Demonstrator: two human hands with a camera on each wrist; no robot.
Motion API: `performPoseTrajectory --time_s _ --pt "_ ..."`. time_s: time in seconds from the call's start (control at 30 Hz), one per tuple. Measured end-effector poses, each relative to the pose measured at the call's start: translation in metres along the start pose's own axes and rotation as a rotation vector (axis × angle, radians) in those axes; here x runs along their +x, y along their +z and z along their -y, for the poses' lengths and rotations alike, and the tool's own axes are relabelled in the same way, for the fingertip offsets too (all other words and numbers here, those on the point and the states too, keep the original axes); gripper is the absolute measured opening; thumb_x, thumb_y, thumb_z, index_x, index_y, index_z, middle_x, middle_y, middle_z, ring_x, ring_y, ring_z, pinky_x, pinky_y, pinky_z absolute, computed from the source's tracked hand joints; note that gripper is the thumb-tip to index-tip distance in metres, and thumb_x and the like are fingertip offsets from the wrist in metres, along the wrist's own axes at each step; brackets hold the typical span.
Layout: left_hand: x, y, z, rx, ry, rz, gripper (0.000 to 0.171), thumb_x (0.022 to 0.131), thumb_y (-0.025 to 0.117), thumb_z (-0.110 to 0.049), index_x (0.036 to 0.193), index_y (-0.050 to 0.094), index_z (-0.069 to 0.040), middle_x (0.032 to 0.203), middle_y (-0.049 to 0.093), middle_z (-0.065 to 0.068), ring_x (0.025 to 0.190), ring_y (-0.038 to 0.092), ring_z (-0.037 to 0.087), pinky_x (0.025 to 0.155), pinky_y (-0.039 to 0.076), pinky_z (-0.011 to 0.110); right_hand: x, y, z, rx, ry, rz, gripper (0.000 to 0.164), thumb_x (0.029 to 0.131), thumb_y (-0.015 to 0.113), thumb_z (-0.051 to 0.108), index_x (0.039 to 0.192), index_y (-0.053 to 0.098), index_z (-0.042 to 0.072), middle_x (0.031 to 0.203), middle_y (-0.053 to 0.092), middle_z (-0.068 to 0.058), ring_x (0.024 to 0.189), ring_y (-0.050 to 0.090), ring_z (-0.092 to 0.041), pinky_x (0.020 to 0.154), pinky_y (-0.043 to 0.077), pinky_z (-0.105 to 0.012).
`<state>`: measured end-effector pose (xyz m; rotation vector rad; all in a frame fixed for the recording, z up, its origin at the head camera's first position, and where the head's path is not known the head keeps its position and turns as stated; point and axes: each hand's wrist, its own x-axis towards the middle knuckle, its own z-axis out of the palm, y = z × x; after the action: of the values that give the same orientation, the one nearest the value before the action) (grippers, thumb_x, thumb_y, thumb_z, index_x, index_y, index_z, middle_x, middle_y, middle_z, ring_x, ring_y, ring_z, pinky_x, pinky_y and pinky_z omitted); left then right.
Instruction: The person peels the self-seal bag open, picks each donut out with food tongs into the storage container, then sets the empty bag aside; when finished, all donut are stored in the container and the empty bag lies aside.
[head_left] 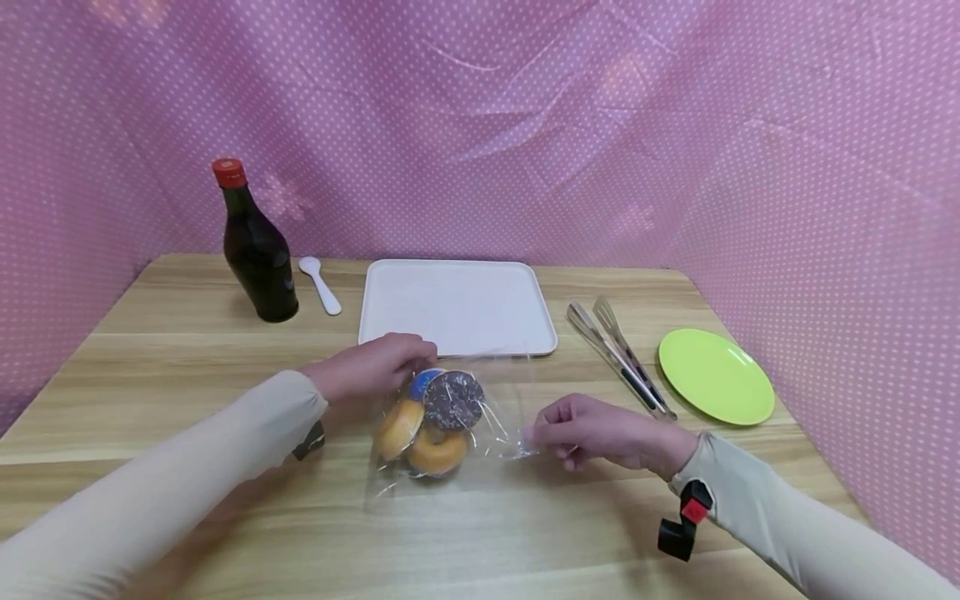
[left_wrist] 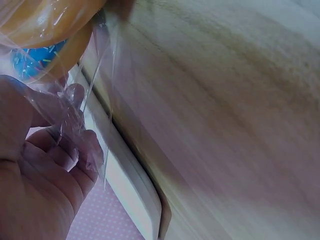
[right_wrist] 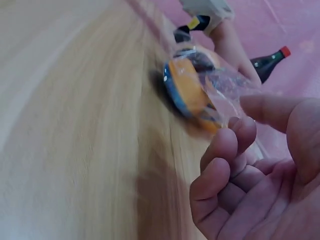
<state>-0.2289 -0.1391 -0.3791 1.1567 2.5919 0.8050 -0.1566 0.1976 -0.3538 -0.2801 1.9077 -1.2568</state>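
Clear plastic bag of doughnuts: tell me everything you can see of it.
The shiny, creased, clear plastic bag holds four doughnuts: one blue-iced, one dark, two showing golden dough. It is in front of the white rectangular tray. The left hand holds one side; the right hand pinches the other. Whether it is sealed or lifted is unclear.

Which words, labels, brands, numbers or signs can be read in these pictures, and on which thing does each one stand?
No text can be read.
Red bottle cap: faint marks on top, too small to read.
Red block at the right wrist: possibly a faint mark, too small to read.
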Motion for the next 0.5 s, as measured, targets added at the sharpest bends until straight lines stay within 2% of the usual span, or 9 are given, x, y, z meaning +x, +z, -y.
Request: performPoseTrajectory --time_s 0.3,0.5 --pt "-0.0011 -0.0004 -0.0011 0.017 0.012 -0.016 0.027 0.097 0.057 0.009 0.087 0.064 -0.016 0.088 0.067 -0.004 0.087 0.06 0.012 0.087 0.056 0.035 0.002 0.0045 -0.0017 0.066 -0.032 -0.043 0.017 0.1 0.065 0.016 0.084 0.064 0.013 0.068 0.055 0.008 0.062 0.051 -0.006 0.062 0.046 -0.019" --pt "-0.0009 -0.002 0.0003 0.024 0.021 -0.006 0.033 0.092 0.055 0.013 0.084 0.06 -0.018 0.082 0.059 -0.007 0.082 0.054 0.011 0.082 0.052 0.031 0.0013 0.0028 -0.0042 0.048 -0.054 0.004 0.012 0.098 0.062 0.01 0.086 0.065 0.012 0.068 0.054 0.008 0.062 0.05 -0.005 0.061 0.047 -0.019"
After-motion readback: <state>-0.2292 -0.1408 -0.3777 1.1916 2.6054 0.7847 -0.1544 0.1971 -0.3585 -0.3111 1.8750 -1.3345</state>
